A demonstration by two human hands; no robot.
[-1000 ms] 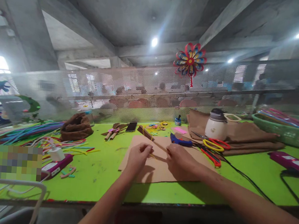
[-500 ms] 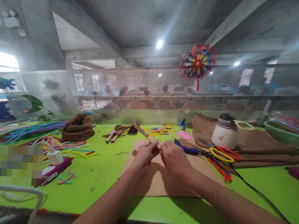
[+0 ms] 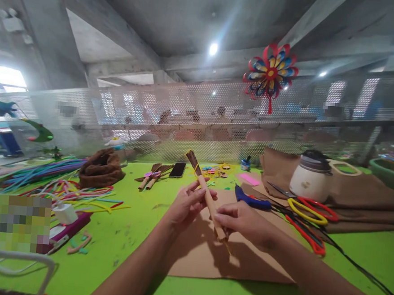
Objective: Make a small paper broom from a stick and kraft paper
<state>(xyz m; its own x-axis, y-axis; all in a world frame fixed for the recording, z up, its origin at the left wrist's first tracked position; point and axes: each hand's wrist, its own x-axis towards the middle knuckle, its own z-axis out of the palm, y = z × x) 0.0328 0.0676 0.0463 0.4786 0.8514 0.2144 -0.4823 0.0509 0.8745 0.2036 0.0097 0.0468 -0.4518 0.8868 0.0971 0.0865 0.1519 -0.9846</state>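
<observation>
A tan paper roll (image 3: pixel 208 199) with a dark fringed end, bound by a yellow band, slants over a brown sheet (image 3: pixel 189 261). My left hand (image 3: pixel 188 205) has its fingers round the upper part of the roll. Lower down, my right hand (image 3: pixel 244 220) pinches the roll near its bottom end, where a thin yellow strand hangs. Two similar fringed rolls (image 3: pixel 152 176) lie at the back left beside a black phone (image 3: pixel 177 170). A blue-handled tool (image 3: pixel 252 199) rests right of the hands.
Red and yellow scissors (image 3: pixel 307 211), a red-handled cutter (image 3: pixel 307 236) and a white jar (image 3: pixel 311 180) stand or lie on the right near folded brown cloth (image 3: pixel 356 190). On the left are colourful pipe cleaners (image 3: pixel 50 173), brown fabric (image 3: pixel 101 170) and a purple power strip (image 3: pixel 66 232).
The roll has swung from behind my fingers to a steeper slant, showing more of its length. My right hand has moved down along it, away from my left hand. The view has shifted slightly.
</observation>
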